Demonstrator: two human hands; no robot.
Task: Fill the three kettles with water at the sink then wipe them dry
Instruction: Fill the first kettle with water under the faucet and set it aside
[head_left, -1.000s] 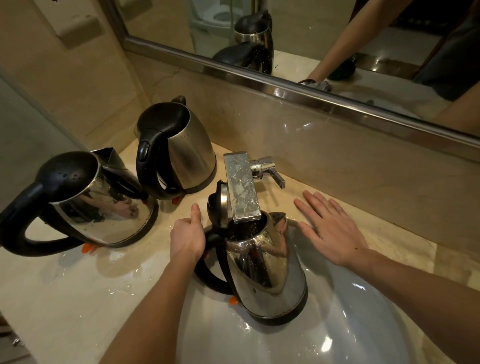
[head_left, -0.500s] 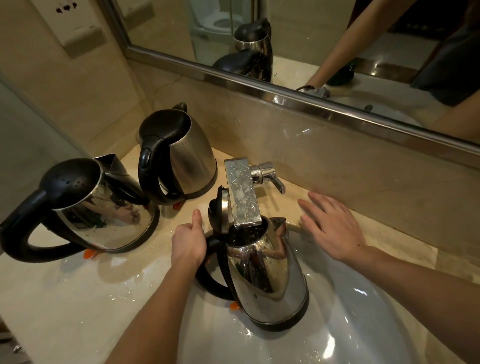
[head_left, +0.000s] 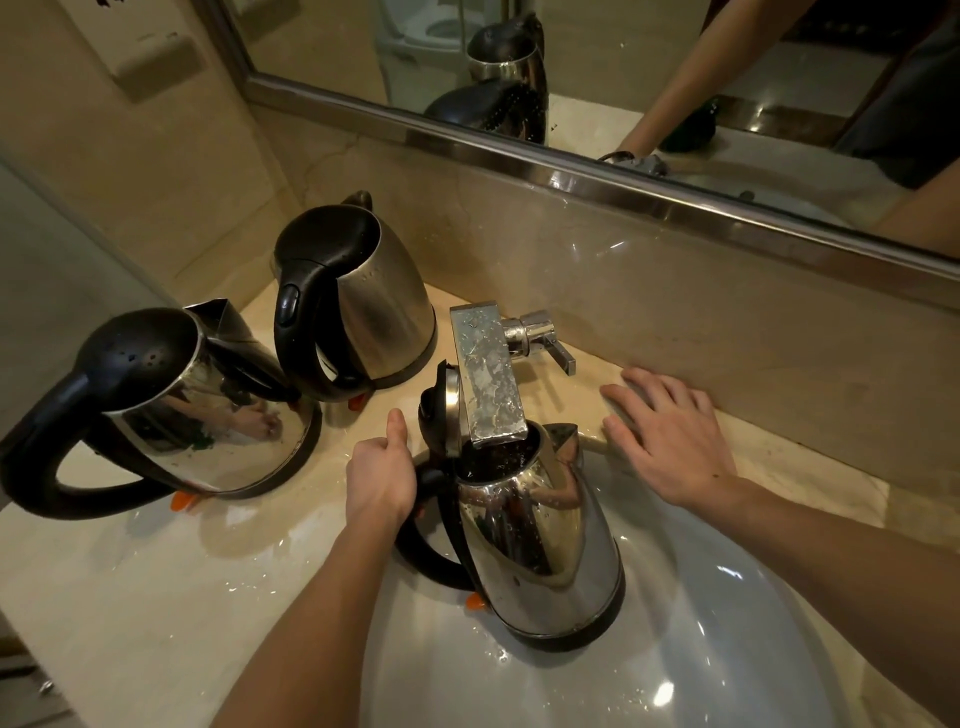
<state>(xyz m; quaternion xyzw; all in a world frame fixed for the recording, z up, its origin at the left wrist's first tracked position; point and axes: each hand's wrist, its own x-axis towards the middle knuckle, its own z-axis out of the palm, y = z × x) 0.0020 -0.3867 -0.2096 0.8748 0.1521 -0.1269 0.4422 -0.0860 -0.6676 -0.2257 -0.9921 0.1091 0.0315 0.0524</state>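
Head view (only one): left hand (head_left: 382, 475) has its fingers curled round the black handle of the kettle (head_left: 540, 551), thumb up. The kettle body is just right of those fingers, over the sink (head_left: 727, 649), tilted, lid flipped up, mouth right under the tap spout (head_left: 488, 374). Right hand (head_left: 670, 441) lies flat on the stone edge, fingers straight & spread, holding nothing, just right of the kettle's beak. The tap lever (head_left: 545, 338) is just beyond its fingertips, not touched. Can't tell if water is running or how full the kettle is, as the inside is dark. Can't tell either if the base rests on the bowl. Risks, IMO: w/ one hand carrying it, added water wt could twist the handle in a wet grip. The spout end is v. close to the rim, so a lift could knock it. It could overfill if the lever isn't reached in time. The far kettle (head_left: 384, 306) & near kettle (head_left: 208, 410) stand left of the left-hand fingers on the wet counter (head_left: 130, 597), so splashes there mean more wiping.
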